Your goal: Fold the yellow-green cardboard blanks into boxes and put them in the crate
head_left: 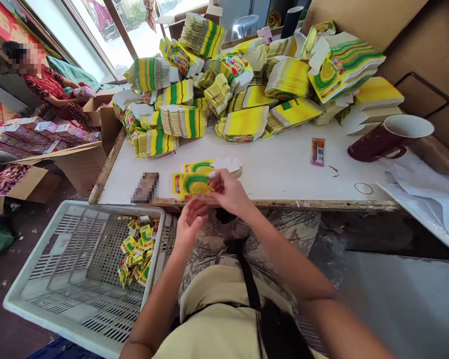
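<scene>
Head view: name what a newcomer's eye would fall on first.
Most likely the heap of yellow-and-green cartons across the back of the white table. Then perhaps the maroon mug at the right and the grey crate at lower left, with small yellow packets inside.

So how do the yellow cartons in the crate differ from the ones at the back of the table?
The crate cartons lie loose and jumbled, while the table cartons are mostly packed in tight bundles. The crate cartons make a small pile; the table cartons form a much larger heap. Both have yellow and green print.
</scene>
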{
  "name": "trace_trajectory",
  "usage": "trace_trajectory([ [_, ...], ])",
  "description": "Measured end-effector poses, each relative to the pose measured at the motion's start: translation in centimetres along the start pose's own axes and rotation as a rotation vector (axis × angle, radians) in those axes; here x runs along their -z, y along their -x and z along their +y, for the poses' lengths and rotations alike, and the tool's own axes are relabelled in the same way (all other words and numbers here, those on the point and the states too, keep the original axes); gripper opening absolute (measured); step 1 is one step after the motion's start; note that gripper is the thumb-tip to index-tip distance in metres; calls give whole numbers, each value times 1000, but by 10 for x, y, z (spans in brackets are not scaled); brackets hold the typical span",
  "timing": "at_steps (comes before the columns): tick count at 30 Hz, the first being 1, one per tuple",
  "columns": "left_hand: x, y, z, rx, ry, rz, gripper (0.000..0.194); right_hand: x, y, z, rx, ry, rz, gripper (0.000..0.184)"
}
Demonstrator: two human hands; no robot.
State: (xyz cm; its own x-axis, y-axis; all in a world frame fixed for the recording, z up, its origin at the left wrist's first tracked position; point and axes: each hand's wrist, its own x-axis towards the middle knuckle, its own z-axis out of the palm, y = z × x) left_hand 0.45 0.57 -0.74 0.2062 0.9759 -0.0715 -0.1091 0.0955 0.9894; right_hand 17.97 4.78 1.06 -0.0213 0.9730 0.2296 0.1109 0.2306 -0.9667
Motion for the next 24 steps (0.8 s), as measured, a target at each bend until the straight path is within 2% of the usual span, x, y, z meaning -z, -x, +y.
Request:
trace_trajectory([
  [2,-4,-5,7,-151,121,137,71,-17,21,-6,-33,-152,-141,33],
  [4,-8,-10,17,-268,167,263,67,-34,37,-7,-102,-274,-193,28],
  [7,-12,-16,30,-365,122,363,67,-56,50,-3,-207,-349,-96,24],
  [9,-13,-18,34,-409,146,389,63,-65,54,-2,-211,-305,-36,21],
  [12,-11,-19,35,-427,236,390,56,-67,58,-10,-66,-93,-21,11],
  [15,-8,-22,31,-399,261,412,59,-61,62,-20,74,106,-60,8],
  [20,-5,-24,18,-355,244,488,65,-59,64,-20,-50,19,-236,31],
  [22,-3,-21,15,-337,189,476,68,-59,64,-16,-45,66,-254,26],
  [24,0,-17,13,-315,107,456,74,-58,64,-12,2,149,-235,14],
])
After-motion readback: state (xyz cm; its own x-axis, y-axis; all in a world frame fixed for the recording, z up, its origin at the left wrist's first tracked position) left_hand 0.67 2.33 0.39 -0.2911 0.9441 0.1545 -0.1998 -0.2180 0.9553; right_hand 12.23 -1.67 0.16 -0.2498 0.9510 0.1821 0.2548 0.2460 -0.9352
